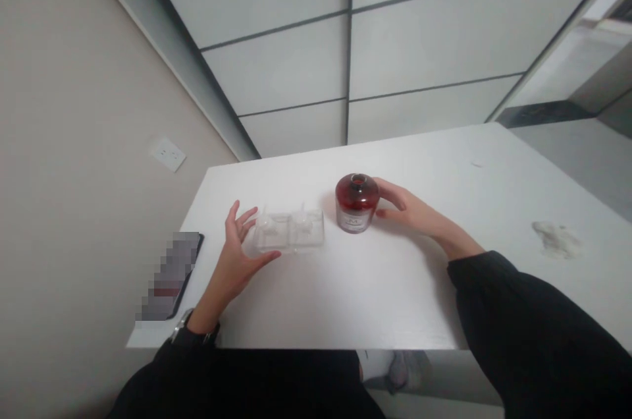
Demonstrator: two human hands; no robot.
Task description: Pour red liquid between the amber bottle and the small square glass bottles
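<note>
Left hand [240,263], left of centre: fingers splayed, grip wide at clear tray [291,241]. Right hand [407,208], centre-right: curled against red bottle [356,207]; can't say if gripping.

"What lies at the left edge of the desk [320,313]?"
"A phone [178,267], mostly pixelated."
"On the wall [99,162]?"
"A white power outlet [170,154], left of the panelled doors [419,50]."
"Far right?"
"A crumpled whitish lump [557,241], too blurred to name."

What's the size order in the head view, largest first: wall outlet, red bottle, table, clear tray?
1. Table
2. Clear tray, wider than the bottle, though lower
3. Red bottle
4. Wall outlet
</note>
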